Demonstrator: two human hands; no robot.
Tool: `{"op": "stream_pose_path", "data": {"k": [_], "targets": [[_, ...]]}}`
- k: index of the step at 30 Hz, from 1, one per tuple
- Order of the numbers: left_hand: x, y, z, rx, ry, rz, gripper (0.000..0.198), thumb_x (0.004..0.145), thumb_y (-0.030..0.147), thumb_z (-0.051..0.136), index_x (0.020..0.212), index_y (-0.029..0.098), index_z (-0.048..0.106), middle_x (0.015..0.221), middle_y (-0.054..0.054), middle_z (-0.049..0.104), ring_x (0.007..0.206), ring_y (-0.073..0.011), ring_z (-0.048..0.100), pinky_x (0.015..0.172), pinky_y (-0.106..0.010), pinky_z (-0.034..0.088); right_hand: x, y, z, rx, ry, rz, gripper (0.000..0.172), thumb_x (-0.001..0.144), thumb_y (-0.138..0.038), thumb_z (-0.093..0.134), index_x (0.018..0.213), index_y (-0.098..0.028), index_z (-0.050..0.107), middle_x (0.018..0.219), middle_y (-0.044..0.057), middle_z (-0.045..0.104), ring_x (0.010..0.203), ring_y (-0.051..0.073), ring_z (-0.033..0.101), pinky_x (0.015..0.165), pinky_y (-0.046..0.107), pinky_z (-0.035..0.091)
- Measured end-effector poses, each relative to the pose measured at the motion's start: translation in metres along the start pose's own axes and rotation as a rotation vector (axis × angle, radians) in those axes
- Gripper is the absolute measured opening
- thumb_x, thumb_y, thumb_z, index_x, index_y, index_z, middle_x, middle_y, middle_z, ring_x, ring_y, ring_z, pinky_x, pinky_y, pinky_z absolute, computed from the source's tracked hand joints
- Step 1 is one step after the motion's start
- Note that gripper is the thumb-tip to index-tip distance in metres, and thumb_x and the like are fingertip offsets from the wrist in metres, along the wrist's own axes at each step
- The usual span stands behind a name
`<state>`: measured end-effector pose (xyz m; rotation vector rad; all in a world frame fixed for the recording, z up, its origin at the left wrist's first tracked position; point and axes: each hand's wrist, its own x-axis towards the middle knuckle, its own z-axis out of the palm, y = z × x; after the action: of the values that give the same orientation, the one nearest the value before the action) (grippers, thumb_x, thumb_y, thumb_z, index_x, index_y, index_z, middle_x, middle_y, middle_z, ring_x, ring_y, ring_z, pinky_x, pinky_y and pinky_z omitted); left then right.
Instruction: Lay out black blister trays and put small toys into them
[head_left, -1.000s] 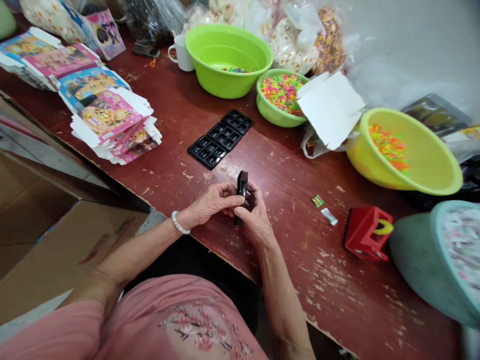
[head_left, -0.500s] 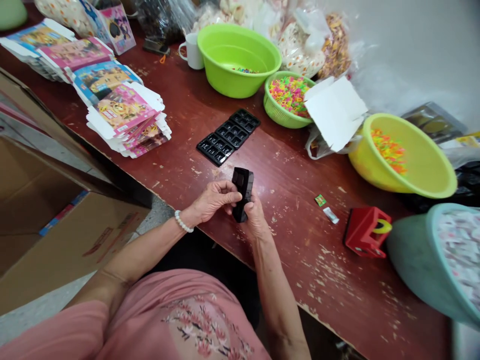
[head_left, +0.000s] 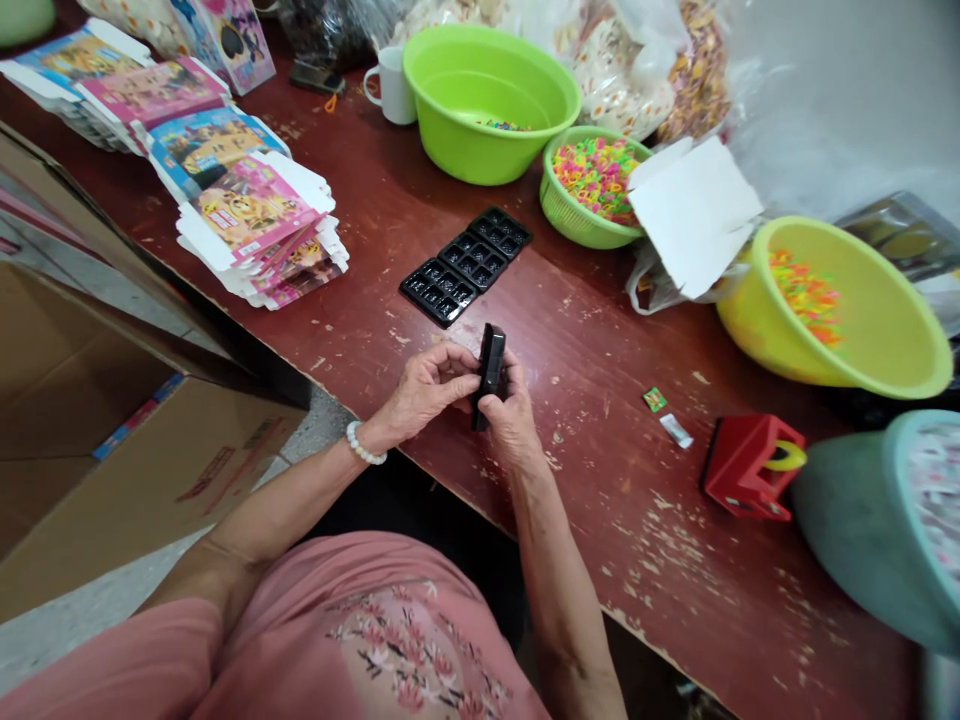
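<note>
Both hands meet over the near edge of a worn red-brown table (head_left: 585, 340). My left hand (head_left: 421, 392) and my right hand (head_left: 511, 412) pinch a small stack of black plastic trays (head_left: 490, 364), held on edge between the fingertips. Just beyond lie three more black trays (head_left: 466, 265) in a row, flat on the table. A white bead bracelet sits on my left wrist.
Flat printed cartons (head_left: 255, 225) are stacked at the left. Green basin (head_left: 491, 100), green basket of coloured bits (head_left: 592, 185), yellow basin (head_left: 832, 310) and a teal basin (head_left: 877, 520) ring the back and right. A red box (head_left: 750, 465) lies right. A cardboard box (head_left: 112, 430) stands left, below the table.
The black tray stack was turned in my hands, its face showing half a second ago, and now stands edge-on again. The view shifted slightly.
</note>
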<state>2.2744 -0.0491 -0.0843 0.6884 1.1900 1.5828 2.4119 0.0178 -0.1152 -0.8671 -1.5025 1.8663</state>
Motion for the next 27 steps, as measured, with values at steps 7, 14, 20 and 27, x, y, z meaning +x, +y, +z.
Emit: {"op": "stream_pose_path", "data": {"k": [7, 14, 20, 27], "targets": [[-0.003, 0.015, -0.018, 0.280, -0.130, 0.130, 0.017, 0.082, 0.034, 0.079, 0.080, 0.018, 0.073, 0.080, -0.002, 0.069, 0.077, -0.0162, 0.062, 0.076, -0.028, 0.050, -0.001, -0.009, 0.002, -0.128, -0.006, -0.071, 0.094, 0.068, -0.046, 0.093, 0.147, -0.036, 0.043, 0.136, 0.004, 0.059, 0.121, 0.027, 0.058, 0.108, 0.047, 0.049], [-0.008, 0.008, -0.043, -0.028, 0.095, 0.014, 0.034, 0.073, 0.039, 0.089, 0.074, 0.017, 0.065, 0.073, 0.002, 0.063, 0.068, -0.0118, 0.059, 0.070, -0.026, 0.052, 0.006, -0.022, -0.016, -0.078, 0.163, -0.078, 0.074, 0.067, -0.054, 0.086, 0.130, -0.031, 0.056, 0.126, 0.005, 0.065, 0.111, 0.027, 0.063, 0.098, 0.046, 0.053], [-0.016, 0.011, -0.068, -0.276, 0.112, -0.108, 0.046, 0.062, 0.037, 0.100, 0.073, 0.014, 0.061, 0.074, 0.000, 0.070, 0.066, -0.0148, 0.068, 0.068, -0.032, 0.063, 0.001, -0.021, -0.087, -0.669, 0.442, -0.007, 0.093, 0.059, -0.061, 0.086, 0.138, -0.025, 0.055, 0.135, 0.012, 0.062, 0.126, 0.035, 0.057, 0.112, 0.060, 0.042], [-0.022, 0.005, -0.026, -0.328, -0.020, -0.182, 0.043, 0.062, 0.035, 0.101, 0.072, 0.013, 0.066, 0.071, 0.001, 0.068, 0.063, -0.0114, 0.065, 0.065, -0.025, 0.060, -0.020, -0.032, -0.030, -0.709, 0.154, -0.124, 0.114, 0.070, -0.075, 0.079, 0.161, -0.026, 0.031, 0.168, 0.017, 0.033, 0.153, 0.040, 0.035, 0.124, 0.066, 0.027]]}}
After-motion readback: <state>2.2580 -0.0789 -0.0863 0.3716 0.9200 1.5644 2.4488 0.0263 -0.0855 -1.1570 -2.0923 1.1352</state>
